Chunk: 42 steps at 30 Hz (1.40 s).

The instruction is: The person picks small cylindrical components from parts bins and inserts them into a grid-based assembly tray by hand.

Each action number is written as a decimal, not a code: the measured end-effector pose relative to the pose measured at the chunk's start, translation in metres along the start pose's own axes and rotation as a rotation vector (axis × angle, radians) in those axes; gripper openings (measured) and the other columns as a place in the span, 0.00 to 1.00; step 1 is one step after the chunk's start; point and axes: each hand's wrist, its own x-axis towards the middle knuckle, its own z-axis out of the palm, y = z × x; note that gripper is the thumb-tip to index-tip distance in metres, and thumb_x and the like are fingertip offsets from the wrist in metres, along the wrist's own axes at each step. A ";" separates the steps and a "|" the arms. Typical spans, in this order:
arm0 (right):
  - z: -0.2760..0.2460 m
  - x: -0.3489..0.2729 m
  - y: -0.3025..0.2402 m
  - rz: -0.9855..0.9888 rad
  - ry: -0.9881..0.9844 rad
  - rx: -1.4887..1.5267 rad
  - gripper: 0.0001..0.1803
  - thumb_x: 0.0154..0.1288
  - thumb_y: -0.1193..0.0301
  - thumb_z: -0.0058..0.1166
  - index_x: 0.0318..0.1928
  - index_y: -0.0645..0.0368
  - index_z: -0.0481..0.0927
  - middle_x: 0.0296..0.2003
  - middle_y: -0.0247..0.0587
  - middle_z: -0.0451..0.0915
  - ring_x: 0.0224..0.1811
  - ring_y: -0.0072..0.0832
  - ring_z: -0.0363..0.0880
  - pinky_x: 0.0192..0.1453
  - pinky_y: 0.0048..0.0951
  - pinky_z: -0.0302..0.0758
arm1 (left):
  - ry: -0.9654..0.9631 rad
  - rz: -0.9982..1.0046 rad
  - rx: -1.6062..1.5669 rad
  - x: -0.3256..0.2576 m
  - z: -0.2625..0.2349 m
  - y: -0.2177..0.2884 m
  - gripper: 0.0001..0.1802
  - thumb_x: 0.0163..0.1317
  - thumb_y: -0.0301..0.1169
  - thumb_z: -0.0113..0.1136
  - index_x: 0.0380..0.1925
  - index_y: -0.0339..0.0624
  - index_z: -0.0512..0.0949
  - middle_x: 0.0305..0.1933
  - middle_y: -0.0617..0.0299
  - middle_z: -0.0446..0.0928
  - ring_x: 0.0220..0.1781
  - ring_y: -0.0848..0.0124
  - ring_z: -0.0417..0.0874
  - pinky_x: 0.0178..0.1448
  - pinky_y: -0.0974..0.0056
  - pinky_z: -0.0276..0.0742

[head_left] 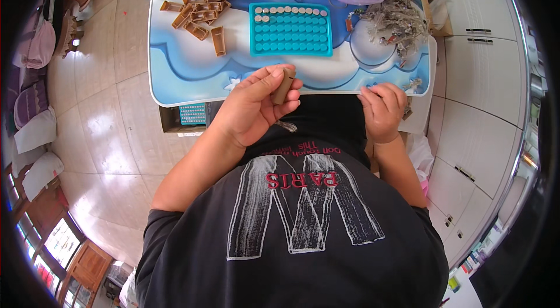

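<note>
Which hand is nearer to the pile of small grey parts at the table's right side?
The right hand. It is at the table's near edge, just below the grey parts pile. The left hand, holding a brown piece, is further left, below the teal tray.

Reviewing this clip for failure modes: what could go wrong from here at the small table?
1. The left hand holds the brown sleeve over the table edge, above the lap; a slip likely drops it off the table.
2. The right hand works at that edge too; small parts could fall.
3. The heap of clear parts lies near the table's right rim and might spill.
</note>
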 end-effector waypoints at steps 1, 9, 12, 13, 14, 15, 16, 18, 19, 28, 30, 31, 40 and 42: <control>-0.003 -0.001 0.003 0.010 0.014 0.010 0.16 0.43 0.74 0.66 0.37 0.53 0.82 0.34 0.31 0.76 0.40 0.31 0.73 0.45 0.33 0.66 | 0.006 0.001 0.005 0.000 0.000 0.000 0.17 0.69 0.34 0.46 0.53 0.37 0.67 0.43 0.57 0.76 0.39 0.72 0.79 0.47 0.66 0.79; -0.017 0.017 -0.025 0.364 0.051 0.385 0.10 0.48 0.82 0.62 0.34 0.60 0.82 0.31 0.40 0.77 0.33 0.37 0.76 0.37 0.30 0.74 | -0.040 -0.040 -0.077 0.005 0.000 -0.005 0.14 0.69 0.33 0.47 0.49 0.38 0.70 0.43 0.56 0.76 0.41 0.70 0.80 0.48 0.66 0.79; -0.011 0.048 -0.049 0.333 0.043 0.496 0.12 0.48 0.83 0.61 0.35 0.60 0.82 0.30 0.42 0.77 0.31 0.36 0.76 0.34 0.29 0.74 | -0.024 -0.038 -0.097 0.006 0.000 -0.006 0.12 0.68 0.33 0.48 0.47 0.39 0.71 0.43 0.56 0.76 0.42 0.68 0.80 0.49 0.65 0.79; -0.011 0.058 -0.057 0.294 0.031 0.515 0.12 0.48 0.83 0.62 0.36 0.61 0.81 0.30 0.42 0.78 0.31 0.36 0.77 0.34 0.29 0.74 | -0.021 -0.033 -0.104 0.006 0.001 -0.007 0.11 0.68 0.32 0.48 0.47 0.39 0.71 0.43 0.56 0.76 0.43 0.68 0.80 0.50 0.65 0.79; -0.009 0.066 -0.064 0.254 0.019 0.530 0.11 0.48 0.83 0.62 0.36 0.61 0.81 0.30 0.42 0.78 0.31 0.35 0.77 0.34 0.29 0.74 | -0.023 -0.035 -0.103 0.006 0.003 -0.007 0.11 0.68 0.32 0.48 0.47 0.39 0.71 0.43 0.56 0.76 0.43 0.68 0.80 0.50 0.65 0.79; -0.004 0.069 -0.068 0.253 0.009 0.599 0.11 0.48 0.81 0.62 0.34 0.61 0.80 0.30 0.41 0.78 0.30 0.35 0.78 0.33 0.30 0.74 | -0.004 -0.026 -0.096 0.005 0.006 -0.006 0.11 0.68 0.32 0.48 0.46 0.39 0.71 0.42 0.57 0.76 0.42 0.68 0.80 0.51 0.64 0.78; -0.001 0.072 -0.070 0.254 0.009 0.598 0.11 0.48 0.81 0.62 0.34 0.61 0.80 0.30 0.41 0.78 0.30 0.35 0.78 0.33 0.30 0.74 | 0.016 -0.017 -0.090 0.005 0.008 -0.006 0.11 0.68 0.31 0.48 0.46 0.39 0.70 0.41 0.57 0.76 0.42 0.69 0.80 0.51 0.64 0.78; 0.006 0.078 -0.075 0.195 -0.012 0.626 0.09 0.48 0.80 0.63 0.32 0.61 0.79 0.29 0.41 0.78 0.30 0.36 0.78 0.33 0.31 0.75 | -0.012 0.011 -0.089 0.003 0.009 -0.007 0.10 0.68 0.31 0.48 0.46 0.39 0.71 0.40 0.58 0.76 0.41 0.69 0.79 0.52 0.64 0.77; 0.008 0.080 -0.076 0.170 -0.018 0.609 0.08 0.49 0.79 0.62 0.31 0.61 0.78 0.29 0.41 0.78 0.30 0.37 0.78 0.32 0.33 0.74 | -0.045 0.034 -0.088 0.003 0.009 -0.007 0.10 0.68 0.31 0.48 0.45 0.38 0.71 0.39 0.59 0.76 0.41 0.69 0.79 0.52 0.64 0.76; 0.009 0.081 -0.079 0.165 -0.070 0.540 0.07 0.50 0.78 0.61 0.31 0.61 0.78 0.29 0.41 0.78 0.30 0.37 0.78 0.33 0.34 0.75 | -0.012 0.063 -0.062 0.001 0.010 -0.006 0.08 0.67 0.29 0.50 0.43 0.38 0.72 0.37 0.59 0.75 0.40 0.69 0.78 0.50 0.63 0.74; 0.009 0.080 -0.078 0.152 -0.082 0.518 0.07 0.50 0.77 0.61 0.31 0.61 0.78 0.29 0.40 0.78 0.30 0.37 0.78 0.33 0.34 0.75 | -0.102 0.118 -0.045 0.004 0.005 -0.008 0.08 0.66 0.28 0.52 0.42 0.38 0.72 0.37 0.58 0.75 0.38 0.67 0.77 0.50 0.62 0.73; 0.008 0.080 -0.078 0.140 -0.095 0.495 0.07 0.50 0.77 0.61 0.31 0.60 0.78 0.29 0.40 0.78 0.30 0.36 0.78 0.33 0.34 0.75 | -0.061 0.107 -0.020 0.003 0.005 -0.009 0.08 0.66 0.28 0.53 0.42 0.38 0.72 0.37 0.58 0.75 0.38 0.67 0.77 0.50 0.62 0.73; 0.002 0.088 -0.081 0.142 -0.139 0.518 0.07 0.48 0.75 0.63 0.28 0.59 0.77 0.26 0.38 0.77 0.28 0.37 0.77 0.31 0.34 0.74 | -0.017 0.038 0.019 -0.002 0.006 -0.007 0.12 0.67 0.30 0.50 0.47 0.37 0.73 0.35 0.65 0.75 0.38 0.75 0.76 0.54 0.64 0.75; 0.002 0.088 -0.080 0.129 -0.135 0.520 0.08 0.48 0.74 0.63 0.28 0.59 0.77 0.26 0.38 0.77 0.28 0.37 0.77 0.31 0.34 0.74 | -0.037 0.029 0.007 -0.002 0.007 -0.006 0.12 0.67 0.30 0.50 0.47 0.37 0.73 0.37 0.64 0.76 0.40 0.74 0.78 0.55 0.63 0.75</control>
